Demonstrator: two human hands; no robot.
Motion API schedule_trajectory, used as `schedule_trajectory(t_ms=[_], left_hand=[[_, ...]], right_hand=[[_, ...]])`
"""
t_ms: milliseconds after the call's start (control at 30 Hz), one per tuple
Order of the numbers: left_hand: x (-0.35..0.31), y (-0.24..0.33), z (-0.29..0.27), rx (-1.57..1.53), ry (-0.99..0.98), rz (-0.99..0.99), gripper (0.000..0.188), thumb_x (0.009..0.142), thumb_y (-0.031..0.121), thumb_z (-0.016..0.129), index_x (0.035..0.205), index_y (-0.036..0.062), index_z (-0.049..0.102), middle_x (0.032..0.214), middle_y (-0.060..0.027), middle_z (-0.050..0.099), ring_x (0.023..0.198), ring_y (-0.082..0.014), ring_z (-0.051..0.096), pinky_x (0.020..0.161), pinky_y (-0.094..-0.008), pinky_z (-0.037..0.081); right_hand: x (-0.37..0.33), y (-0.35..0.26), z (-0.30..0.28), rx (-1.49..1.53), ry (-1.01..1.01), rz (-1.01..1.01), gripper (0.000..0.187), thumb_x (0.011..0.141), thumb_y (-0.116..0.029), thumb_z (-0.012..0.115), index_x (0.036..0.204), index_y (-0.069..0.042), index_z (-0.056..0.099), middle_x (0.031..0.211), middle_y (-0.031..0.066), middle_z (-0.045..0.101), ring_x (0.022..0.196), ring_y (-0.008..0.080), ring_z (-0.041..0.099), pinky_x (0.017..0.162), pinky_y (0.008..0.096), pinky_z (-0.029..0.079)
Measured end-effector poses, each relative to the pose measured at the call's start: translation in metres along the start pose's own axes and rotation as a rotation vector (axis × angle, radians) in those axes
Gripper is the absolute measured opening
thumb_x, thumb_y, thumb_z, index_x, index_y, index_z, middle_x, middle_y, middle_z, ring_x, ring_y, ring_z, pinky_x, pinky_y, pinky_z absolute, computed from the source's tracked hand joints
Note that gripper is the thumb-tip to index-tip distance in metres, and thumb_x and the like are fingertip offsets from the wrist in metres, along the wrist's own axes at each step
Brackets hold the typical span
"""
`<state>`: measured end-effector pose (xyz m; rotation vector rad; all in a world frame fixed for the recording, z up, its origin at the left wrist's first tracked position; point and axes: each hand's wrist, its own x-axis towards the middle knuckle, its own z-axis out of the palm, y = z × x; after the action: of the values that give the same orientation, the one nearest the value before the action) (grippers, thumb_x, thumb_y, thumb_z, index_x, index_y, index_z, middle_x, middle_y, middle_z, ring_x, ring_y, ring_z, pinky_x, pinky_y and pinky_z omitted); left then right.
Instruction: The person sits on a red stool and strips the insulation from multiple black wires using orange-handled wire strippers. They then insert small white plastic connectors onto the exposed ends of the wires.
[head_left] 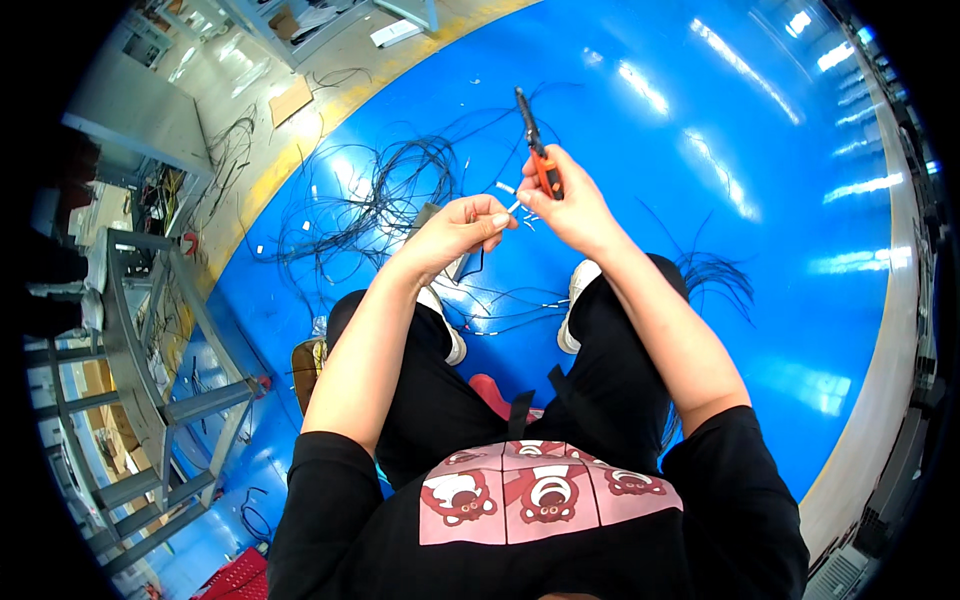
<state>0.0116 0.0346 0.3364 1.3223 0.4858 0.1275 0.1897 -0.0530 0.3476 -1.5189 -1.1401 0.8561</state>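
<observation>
My right hand (575, 205) is closed round a pair of orange-and-black pliers (548, 172), whose dark jaws point away from me. Its thumb and fingertips also meet a small white sleeve (514, 207) between my two hands. My left hand (450, 235) is pinched at the near side of that sleeve, apparently on a thin black wire (480, 262) that loops down below the fingers. How the wire meets the sleeve is too small to make out. Beneath my hands lies a grey box-like thing (462, 266), partly hidden by the left hand.
Tangled black wires (385, 195) spread over the blue floor ahead to the left. Another wire bundle (722, 280) lies beyond my right knee. Small white pieces (532, 222) are scattered below my hands. A grey metal frame (150, 400) stands at the left, with a cardboard piece (291, 101) farther off.
</observation>
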Motion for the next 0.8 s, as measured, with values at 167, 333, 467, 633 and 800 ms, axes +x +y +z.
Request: schedule_trajectory(t_ms=[167,333,467,633,800], left_hand=[[0.058,-0.024,0.021,-0.026,0.22,-0.006,0.016,0.091,0.025,0.059,0.095,0.0092,0.059,0.067,0.006,0.051,0.06,-0.0018,0.039,0.055,-0.0185,0.026],[0.135,-0.072,0.041,-0.143,0.321,-0.041,0.015,0.092,0.025,0.059,0.093,0.0107,0.062,0.066,0.008,0.047,0.057,-0.001,0.034,0.051,-0.0192,0.022],[0.183,-0.132,0.059,-0.154,0.346,-0.117,0.016,0.092,0.026,0.059,0.095,0.0107,0.063,0.066,0.0087,0.046,0.057,-0.0009,0.033,0.05,-0.0195,0.022],[0.226,-0.208,0.067,-0.124,0.302,-0.231,0.017,0.092,0.025,0.058,0.097,0.0098,0.063,0.067,0.008,0.047,0.058,-0.0018,0.035,0.05,-0.0199,0.024],[0.248,-0.266,0.07,-0.113,0.244,-0.342,0.015,0.093,0.02,0.056,0.094,0.0064,0.062,0.068,0.0057,0.049,0.061,-0.0041,0.039,0.055,-0.0214,0.03]], right_hand=[[0.024,0.027,-0.048,0.047,0.002,0.168,0.028,0.082,-0.01,0.067,0.105,-0.003,0.053,0.092,0.0061,0.061,0.085,0.0133,0.059,0.077,0.0287,0.048],[0.029,0.114,-0.128,-0.132,-0.005,0.24,0.036,0.081,-0.02,0.068,0.109,-0.005,0.052,0.095,0.0065,0.058,0.092,0.0149,0.056,0.082,0.0299,0.044],[-0.032,0.21,-0.156,-0.246,-0.154,0.489,0.043,0.078,-0.023,0.068,0.115,-0.007,0.052,0.104,0.0122,0.058,0.1,0.022,0.056,0.089,0.0346,0.044],[-0.06,0.282,-0.124,-0.173,-0.316,0.699,0.046,0.082,-0.023,0.059,0.123,-0.006,0.047,0.107,0.0149,0.057,0.103,0.0285,0.055,0.088,0.0372,0.042],[-0.049,0.332,-0.103,-0.087,-0.344,0.734,0.043,0.082,-0.027,0.054,0.118,-0.003,0.047,0.102,0.0145,0.056,0.099,0.0283,0.055,0.085,0.039,0.042]])
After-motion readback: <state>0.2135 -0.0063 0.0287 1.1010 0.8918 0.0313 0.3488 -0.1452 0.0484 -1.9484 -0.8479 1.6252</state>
